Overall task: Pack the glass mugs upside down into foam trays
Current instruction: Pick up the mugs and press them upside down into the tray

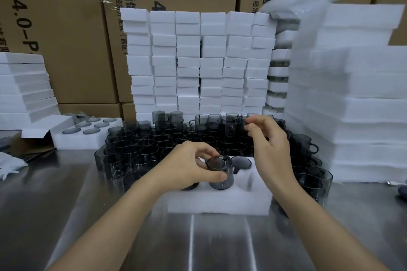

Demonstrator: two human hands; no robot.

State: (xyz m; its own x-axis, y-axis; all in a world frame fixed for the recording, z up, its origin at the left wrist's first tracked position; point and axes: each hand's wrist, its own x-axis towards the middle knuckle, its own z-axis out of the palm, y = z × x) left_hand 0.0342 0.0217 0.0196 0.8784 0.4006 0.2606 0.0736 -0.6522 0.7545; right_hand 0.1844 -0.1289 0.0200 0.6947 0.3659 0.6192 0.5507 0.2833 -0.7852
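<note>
A white foam tray [222,202] lies on the steel table in front of me. My left hand [193,165] grips a smoky grey glass mug [220,174], bottom up, standing partly down in a front hole of the tray. Another upturned mug [241,163] sits in the hole behind it. My right hand [267,138] hovers above the tray's right side, fingers loosely curled and holding nothing. Behind the tray stands a crowd of several upright grey mugs [154,141].
A filled foam tray [72,141] with mug bottoms showing lies at the left. Stacks of white foam trays [198,61] rise behind and at the right [356,105]. Cardboard boxes [72,28] form the back wall. Bare steel table [66,193] lies near me.
</note>
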